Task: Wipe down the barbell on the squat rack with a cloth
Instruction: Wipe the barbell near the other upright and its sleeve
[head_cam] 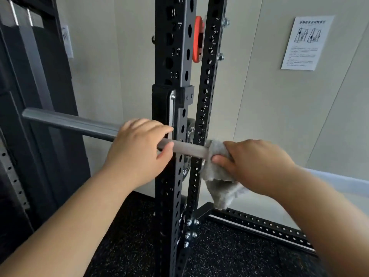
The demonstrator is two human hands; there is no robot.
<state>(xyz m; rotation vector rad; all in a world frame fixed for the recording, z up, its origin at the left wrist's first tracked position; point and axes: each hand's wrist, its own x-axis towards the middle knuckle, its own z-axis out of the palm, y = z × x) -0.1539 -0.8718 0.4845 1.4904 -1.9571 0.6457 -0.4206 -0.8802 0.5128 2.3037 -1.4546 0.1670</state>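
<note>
The barbell (79, 123) lay nearly level across the black rack (171, 56), its long axis running from a free end at upper left down toward the right. The left hand (137, 152) was wrapped around the bar just left of the uprights. The right hand (255, 166) clenched a grey cloth (219, 188) around the bar just right of them, with loose cloth hanging below. A short bare stretch lay between the hands. Left of the left hand the bar ran bare to its end. A speckled floor (229, 252) lay beneath.
</note>
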